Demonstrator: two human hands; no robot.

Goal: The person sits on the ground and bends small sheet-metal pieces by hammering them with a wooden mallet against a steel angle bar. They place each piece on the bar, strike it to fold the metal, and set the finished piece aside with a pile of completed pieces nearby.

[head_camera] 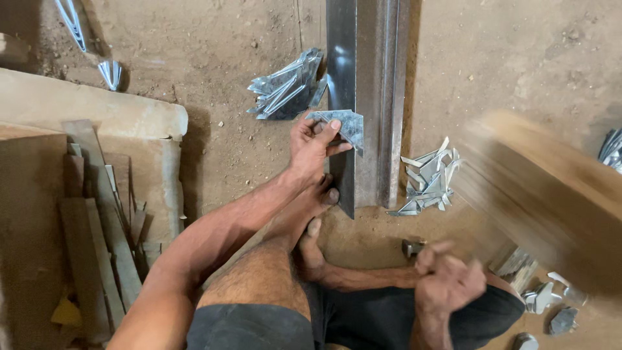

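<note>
The left hand (314, 146) pinches a flat metal cutout (342, 124) against the steel angle bar (363, 97) — at twelve o'clock. The right hand (448, 280), at five o'clock, is fisted round a blurred wooden mallet (544, 194) — foot (304, 210) touching the bar's end

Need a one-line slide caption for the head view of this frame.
Seated on a dirt floor, left hand holds a sheet-metal bracket on a steel angle bar; right hand swings a blurred wooden mallet.

Grey steel angle (366, 97), silvery offcuts (429, 178), tan wooden block (551, 194) (blurred), dark shorts (259, 327), brown dirt floor (227, 84).
</note>
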